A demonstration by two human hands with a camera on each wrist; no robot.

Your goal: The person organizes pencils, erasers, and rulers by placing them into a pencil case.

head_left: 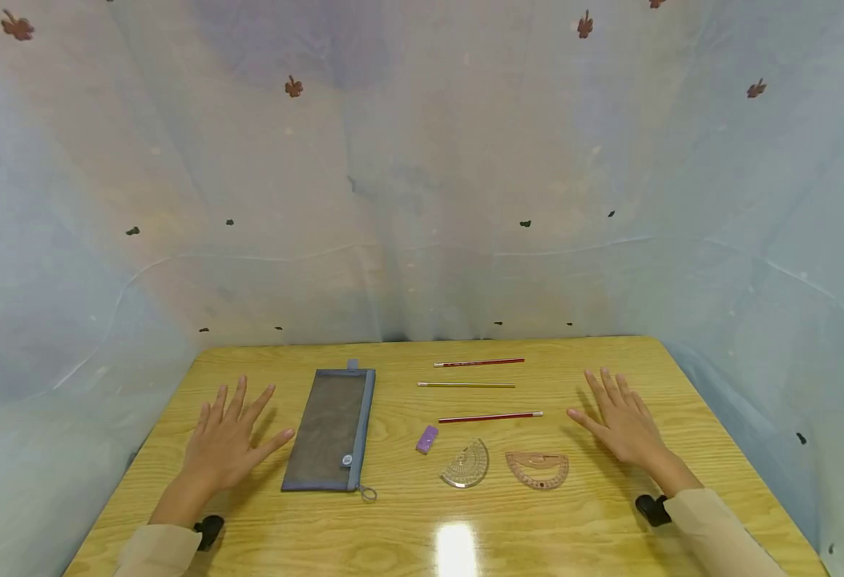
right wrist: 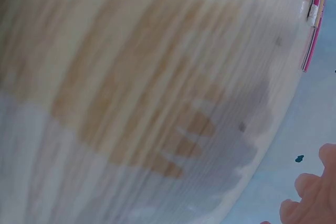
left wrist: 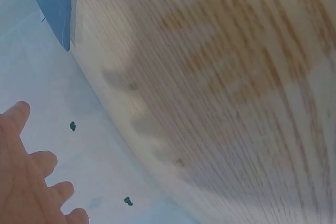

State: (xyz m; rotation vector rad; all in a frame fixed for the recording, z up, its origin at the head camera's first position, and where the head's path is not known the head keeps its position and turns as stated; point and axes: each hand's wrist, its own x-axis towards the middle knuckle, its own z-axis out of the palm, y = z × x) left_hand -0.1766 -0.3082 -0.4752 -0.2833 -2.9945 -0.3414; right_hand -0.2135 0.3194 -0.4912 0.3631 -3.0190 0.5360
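Observation:
In the head view my left hand (head_left: 225, 445) hovers with spread fingers just left of a grey mesh zip pencil case (head_left: 326, 429). My right hand (head_left: 623, 425), fingers also spread, is over the table's right side and holds nothing. Between the hands lie a red pencil (head_left: 479, 363) at the back, a yellow pencil (head_left: 466, 385) and another red pencil (head_left: 490, 417) nearer. In front of them are a purple eraser (head_left: 427, 439), a clear protractor (head_left: 467, 465) and an orange-tinted protractor (head_left: 539, 469). Both wrist views show fingers apart from the wood.
The wooden table (head_left: 407, 521) has a rounded far edge against a pale curtain (head_left: 407, 160) with leaf marks, which also hangs at both sides. A zip pull ring (head_left: 368, 494) sticks out from the pencil case's near corner. Light glares off the table's front.

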